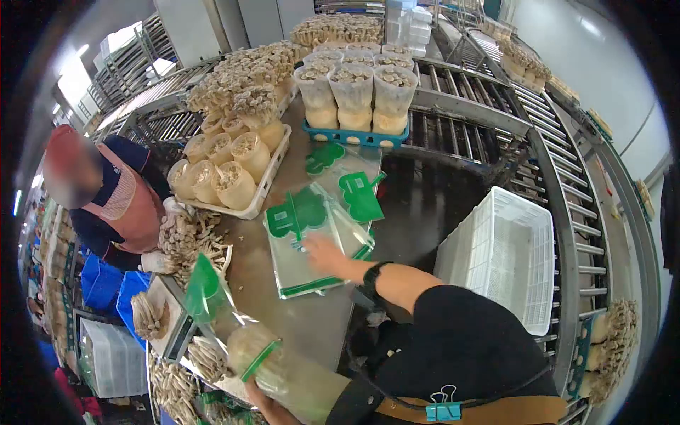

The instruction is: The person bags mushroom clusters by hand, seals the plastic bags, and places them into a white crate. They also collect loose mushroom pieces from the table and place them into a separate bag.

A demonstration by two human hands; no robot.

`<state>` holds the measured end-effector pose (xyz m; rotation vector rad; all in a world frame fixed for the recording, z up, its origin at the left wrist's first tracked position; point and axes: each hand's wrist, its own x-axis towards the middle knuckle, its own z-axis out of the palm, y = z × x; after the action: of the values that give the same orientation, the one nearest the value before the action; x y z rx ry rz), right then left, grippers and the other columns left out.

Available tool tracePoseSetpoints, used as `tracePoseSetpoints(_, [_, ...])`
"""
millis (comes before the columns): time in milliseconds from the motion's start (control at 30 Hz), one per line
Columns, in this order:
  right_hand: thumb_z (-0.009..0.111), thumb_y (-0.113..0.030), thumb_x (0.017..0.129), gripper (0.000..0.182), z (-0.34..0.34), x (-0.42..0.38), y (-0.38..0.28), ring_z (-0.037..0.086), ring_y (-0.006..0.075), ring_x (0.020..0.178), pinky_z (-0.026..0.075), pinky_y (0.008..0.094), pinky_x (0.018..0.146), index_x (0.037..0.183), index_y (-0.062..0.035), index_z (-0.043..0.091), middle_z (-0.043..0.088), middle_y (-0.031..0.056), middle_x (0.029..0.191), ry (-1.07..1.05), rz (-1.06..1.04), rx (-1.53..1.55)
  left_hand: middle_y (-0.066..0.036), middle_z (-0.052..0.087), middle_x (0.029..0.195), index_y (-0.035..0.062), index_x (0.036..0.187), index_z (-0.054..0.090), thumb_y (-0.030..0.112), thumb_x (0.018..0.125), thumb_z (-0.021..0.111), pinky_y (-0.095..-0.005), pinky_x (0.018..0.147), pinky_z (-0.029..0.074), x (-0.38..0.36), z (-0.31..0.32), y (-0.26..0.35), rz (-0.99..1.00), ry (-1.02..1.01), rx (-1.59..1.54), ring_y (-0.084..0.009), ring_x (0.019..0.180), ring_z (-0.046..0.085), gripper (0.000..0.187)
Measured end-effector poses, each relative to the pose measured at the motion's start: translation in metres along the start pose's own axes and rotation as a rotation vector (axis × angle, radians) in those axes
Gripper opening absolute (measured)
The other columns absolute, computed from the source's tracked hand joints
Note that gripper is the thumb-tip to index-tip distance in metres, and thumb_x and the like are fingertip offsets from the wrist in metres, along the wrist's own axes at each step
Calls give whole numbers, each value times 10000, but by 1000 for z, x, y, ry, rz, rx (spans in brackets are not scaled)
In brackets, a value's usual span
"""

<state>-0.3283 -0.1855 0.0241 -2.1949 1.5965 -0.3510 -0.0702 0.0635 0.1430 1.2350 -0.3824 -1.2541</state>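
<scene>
My left hand (265,405), low in the view, is closed around the lower side of a clear plastic bag (258,358) with pale contents and a green band. The bag's green printed end (204,287) sticks up toward the scale. My right hand (324,256) is over a stack of flat clear bags (297,273) with green printing on the metal table (244,244). Its fingers are smeared by motion and overlap the top bag. More green-printed bags (363,198) lie just beyond that stack.
A co-worker (127,191) in a pink apron handles mushrooms (188,237) on the left. Beside them is a scale (170,319) bearing mushrooms. Mushroom bottles stand in a white tray (258,202) and a blue tray (354,136). On my right are a white crate (496,265) and roller conveyors (567,191).
</scene>
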Motion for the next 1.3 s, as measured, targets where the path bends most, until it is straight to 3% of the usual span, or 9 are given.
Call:
tracePoseSetpoints(100, [590, -197, 792, 634, -18, -65, -82, 399, 327, 1234, 354, 376, 1006, 1354, -57, 332, 367, 203, 1359, -71, -610, 395, -119, 541, 1131, 36, 1216, 473, 338, 888, 457, -344, 805, 488, -11, 24, -6, 25, -44, -77, -230, 979, 566, 447])
tracePoseSetpoints(167, [555, -154, 800, 521, -18, -103, -123, 497, 348, 1109, 425, 404, 917, 1283, -35, 398, 454, 195, 1267, -238, -657, 378, -125, 521, 1168, 43, 1241, 454, 358, 892, 451, -355, 849, 469, 25, -23, -35, -136, -44, -76, -239, 1020, 546, 470])
tracePoseSetpoints(467, [491, -142, 826, 230, 6, -116, -128, 589, 335, 812, 476, 426, 667, 1021, -25, 523, 549, 132, 866, -37, -507, 204, -133, 464, 1297, 49, 1317, 398, 389, 905, 442, -404, 975, 390, 6, -9, -46, -190, -60, -262, -255, 1169, 465, 536])
tracePoseSetpoints(867, [541, -146, 786, 167, -40, -66, -182, 588, 302, 837, 466, 377, 727, 898, -25, 568, 599, 158, 880, -137, -474, 688, -146, 491, 1269, 32, 1298, 425, 274, 909, 457, -406, 958, 392, 24, -66, 7, 198, -62, 611, -239, 1153, 475, 459])
tracePoseSetpoints(933, [554, -133, 756, 156, -15, -53, -160, 604, 297, 763, 478, 374, 654, 838, -14, 612, 624, 173, 830, -231, -491, 667, -129, 608, 1038, 9, 1262, 479, 97, 861, 484, -294, 715, 475, 13, -53, 21, 582, -125, 916, -172, 904, 584, 411])
tracePoseSetpoints(1000, [563, -135, 757, 166, -66, -56, -177, 600, 277, 712, 469, 350, 641, 835, 6, 601, 627, 171, 781, -297, -395, 686, -59, 597, 731, 8, 1245, 489, 80, 844, 492, -216, 507, 413, -37, -7, 91, -31, 64, 783, -100, 592, 539, 407])
tracePoseSetpoints(1200, [638, -186, 791, 199, -73, -61, -211, 535, 177, 676, 432, 326, 632, 910, -36, 585, 574, 79, 732, -198, -462, 621, -3, 517, 607, 7, 1223, 502, 114, 880, 470, -205, 456, 365, -18, -54, 49, 109, 220, 447, -59, 486, 445, 361])
tracePoseSetpoints(1267, [643, -204, 770, 215, -104, -84, -240, 555, 212, 781, 419, 378, 744, 936, -76, 597, 579, 64, 757, 265, -1210, 423, 1, 528, 636, 11, 1232, 496, 119, 888, 465, -205, 477, 371, -25, -60, 44, 151, 220, 396, -56, 516, 455, 362])
tracePoseSetpoints(1300, [643, -204, 770, 215, -96, -87, -243, 555, 212, 781, 419, 378, 744, 936, -76, 597, 579, 64, 757, 247, -1217, 431, 6, 540, 665, 15, 1241, 489, 123, 896, 460, -206, 497, 378, -28, -62, 39, 200, 191, 359, -53, 546, 465, 363])
